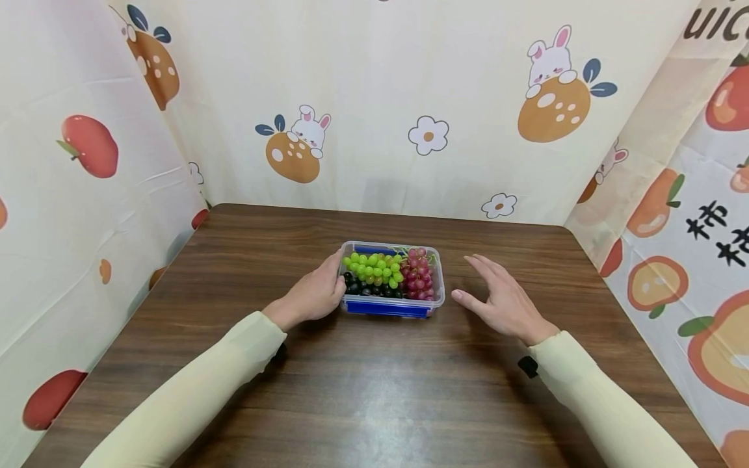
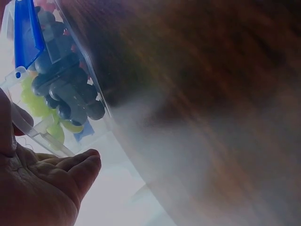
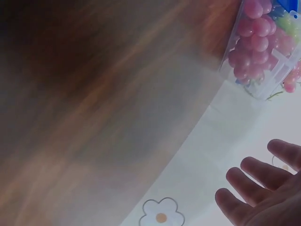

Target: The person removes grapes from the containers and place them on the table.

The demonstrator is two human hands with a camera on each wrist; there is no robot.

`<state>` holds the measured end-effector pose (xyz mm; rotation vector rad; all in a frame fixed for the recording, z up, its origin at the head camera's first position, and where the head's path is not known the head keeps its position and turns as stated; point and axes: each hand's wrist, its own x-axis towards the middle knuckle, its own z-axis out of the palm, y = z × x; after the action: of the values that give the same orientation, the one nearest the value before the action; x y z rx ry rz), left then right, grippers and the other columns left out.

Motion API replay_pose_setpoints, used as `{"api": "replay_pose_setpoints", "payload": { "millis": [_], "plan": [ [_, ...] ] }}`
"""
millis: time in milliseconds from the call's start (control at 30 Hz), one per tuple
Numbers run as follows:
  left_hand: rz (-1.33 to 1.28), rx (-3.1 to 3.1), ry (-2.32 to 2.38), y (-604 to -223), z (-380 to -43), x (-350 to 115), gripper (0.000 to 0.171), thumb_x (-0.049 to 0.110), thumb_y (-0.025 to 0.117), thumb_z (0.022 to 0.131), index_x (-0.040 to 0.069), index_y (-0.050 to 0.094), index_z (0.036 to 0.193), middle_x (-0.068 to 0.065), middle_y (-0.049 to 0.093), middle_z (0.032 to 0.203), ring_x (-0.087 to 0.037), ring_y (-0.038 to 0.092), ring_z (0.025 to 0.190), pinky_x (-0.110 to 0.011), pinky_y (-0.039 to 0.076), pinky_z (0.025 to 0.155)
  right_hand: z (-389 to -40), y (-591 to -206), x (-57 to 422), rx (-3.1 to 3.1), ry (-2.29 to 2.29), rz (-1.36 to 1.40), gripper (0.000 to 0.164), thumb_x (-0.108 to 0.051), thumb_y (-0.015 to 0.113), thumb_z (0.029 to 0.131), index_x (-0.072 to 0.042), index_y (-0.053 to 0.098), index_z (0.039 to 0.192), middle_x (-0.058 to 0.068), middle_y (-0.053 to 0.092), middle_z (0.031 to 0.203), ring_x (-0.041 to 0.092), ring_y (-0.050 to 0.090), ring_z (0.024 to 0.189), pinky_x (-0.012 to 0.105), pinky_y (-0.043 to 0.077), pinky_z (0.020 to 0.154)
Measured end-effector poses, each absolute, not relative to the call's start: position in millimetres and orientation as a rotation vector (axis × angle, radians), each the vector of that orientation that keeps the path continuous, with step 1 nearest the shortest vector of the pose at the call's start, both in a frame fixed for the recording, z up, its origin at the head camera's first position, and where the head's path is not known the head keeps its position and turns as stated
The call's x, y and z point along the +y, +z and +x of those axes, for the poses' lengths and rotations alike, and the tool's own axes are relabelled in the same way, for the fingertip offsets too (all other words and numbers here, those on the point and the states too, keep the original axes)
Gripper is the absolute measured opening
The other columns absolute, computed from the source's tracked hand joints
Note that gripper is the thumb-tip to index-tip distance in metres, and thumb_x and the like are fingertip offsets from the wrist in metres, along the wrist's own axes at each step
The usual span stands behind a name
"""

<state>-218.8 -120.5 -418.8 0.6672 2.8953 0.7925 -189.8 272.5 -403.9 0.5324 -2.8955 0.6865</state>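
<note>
A clear plastic food container (image 1: 387, 301) with blue clips stands on the wooden table. It is uncovered. A bunch of green grapes (image 1: 374, 266) lies inside on top of black grapes (image 1: 374, 290), and a bunch of red grapes (image 1: 417, 274) fills the right end. My left hand (image 1: 314, 290) touches the container's left end, its fingers extended along the wall and the thumb at the rim. To the right of the container, my right hand (image 1: 502, 300) hovers apart from it, palm turned inward, fingers spread and holding nothing.
The brown wooden table (image 1: 374, 390) reaches back to a printed curtain (image 1: 374, 130) with fruit, rabbits and flowers. More printed cloth hangs along the left and right sides. A small black object (image 1: 528, 366) sits at the right wrist.
</note>
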Motion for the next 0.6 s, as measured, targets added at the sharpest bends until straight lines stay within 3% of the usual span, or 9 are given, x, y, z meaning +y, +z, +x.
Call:
{"api": "replay_pose_setpoints", "payload": {
  "millis": [67, 133, 300, 433, 600],
  "plan": [
    [0.662, 2.896, 0.791, -419, -219, -120, 0.067, 0.020, 0.037, 0.107, 0.001, 0.007, 0.164, -0.019, 0.026, 0.166, -0.023, 0.059, 0.081, -0.037, 0.047, 0.065, -190, -401, 268, -2.895, 0.688, 0.524, 0.085, -0.064, 0.062, 0.094, -0.018, 0.035, 0.161, 0.014, 0.033, 0.164, 0.039, 0.030, 0.149, 0.068, 0.029, 0.113],
    [0.660, 2.904, 0.786, -419, -219, -120, 0.066, 0.020, 0.037, 0.107, 0.002, 0.008, 0.164, -0.018, 0.028, 0.165, -0.022, 0.060, 0.084, -0.037, 0.048, 0.067, -190, -398, 264, -2.893, 0.695, 0.514, 0.086, -0.065, 0.062, 0.093, -0.018, 0.037, 0.160, 0.014, 0.035, 0.163, 0.038, 0.031, 0.148, 0.068, 0.029, 0.113],
    [0.655, 2.913, 0.788, -419, -219, -120, 0.067, 0.020, 0.038, 0.107, 0.002, 0.010, 0.164, -0.019, 0.029, 0.164, -0.028, 0.064, 0.106, -0.043, 0.054, 0.082, -191, -393, 252, -2.859, 0.705, 0.508, 0.086, -0.066, 0.065, 0.090, -0.017, 0.042, 0.157, 0.012, 0.039, 0.161, 0.036, 0.035, 0.146, 0.065, 0.031, 0.113],
    [0.648, 2.916, 0.792, -419, -219, -120, 0.067, 0.020, 0.039, 0.107, 0.000, 0.010, 0.164, -0.020, 0.030, 0.164, -0.032, 0.060, 0.123, -0.048, 0.052, 0.098, -194, -390, 243, -2.823, 0.701, 0.529, 0.085, -0.065, 0.067, 0.090, -0.013, 0.046, 0.154, 0.012, 0.044, 0.157, 0.035, 0.039, 0.144, 0.061, 0.033, 0.113],
    [0.643, 2.923, 0.789, -420, -219, -120, 0.067, 0.020, 0.039, 0.107, 0.000, 0.011, 0.163, -0.021, 0.030, 0.164, -0.034, 0.058, 0.128, -0.050, 0.048, 0.104, -199, -388, 234, -2.787, 0.676, 0.564, 0.084, -0.064, 0.068, 0.089, -0.010, 0.050, 0.150, 0.013, 0.050, 0.151, 0.036, 0.043, 0.139, 0.059, 0.035, 0.112]
  ]
}}
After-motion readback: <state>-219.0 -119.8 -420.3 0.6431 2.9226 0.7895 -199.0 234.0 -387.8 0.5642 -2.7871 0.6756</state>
